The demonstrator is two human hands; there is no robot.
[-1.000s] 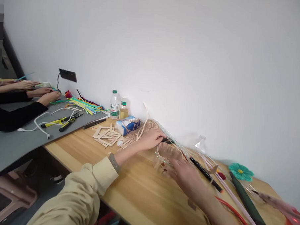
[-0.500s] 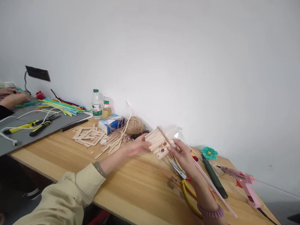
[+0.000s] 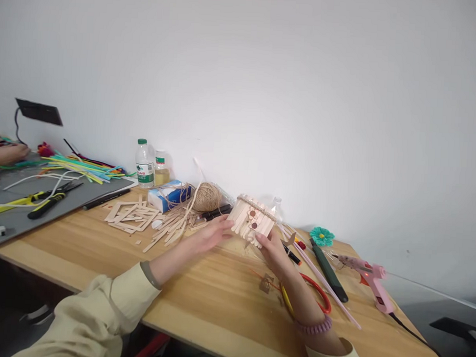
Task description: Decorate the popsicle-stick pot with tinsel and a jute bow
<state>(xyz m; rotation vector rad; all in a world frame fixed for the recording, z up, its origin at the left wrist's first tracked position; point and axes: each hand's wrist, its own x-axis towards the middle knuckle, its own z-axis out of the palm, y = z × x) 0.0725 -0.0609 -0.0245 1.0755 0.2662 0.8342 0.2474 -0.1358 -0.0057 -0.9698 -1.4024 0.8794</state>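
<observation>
Holds a panel (image 3: 244, 221) of pale craft sticks tilted above the counter (image 3: 201, 303), with a twisted cord (image 3: 256, 206) crossing near its upper edge and two brown discs (image 3: 253, 214) on its face. Has the right hand (image 3: 272, 248) closed on the lower right of the panel, thumb over the front. Has the left hand (image 3: 214, 234) at the panel's left edge, fingers loosely extended; cannot tell gripping from mere touching there. Wears a purple coiled band (image 3: 314, 325) on the right wrist.

Just behind the left hand, dark pens (image 3: 216, 213) and a ball of twine (image 3: 206, 197). Beside the twine, a blue-and-white packet (image 3: 170, 195); in front of both, loose sticks (image 3: 173, 225) in a heap, with stick frames (image 3: 131, 216) farther left. Against the wall (image 3: 242, 84), two bottles (image 3: 145, 166).

Near the right hand, an orange-ended marker (image 3: 293, 256); partly behind the right forearm, red and yellow loop handles (image 3: 323, 294). Beyond these, a dark green tool (image 3: 328, 272), a teal flower (image 3: 322, 236) and a pink glue gun (image 3: 370, 279).

On the grey mat (image 3: 89, 197) at far left, yellow-and-black pliers (image 3: 49, 206) and colourful stems (image 3: 84, 166), near another person's hands (image 3: 10, 155)
</observation>
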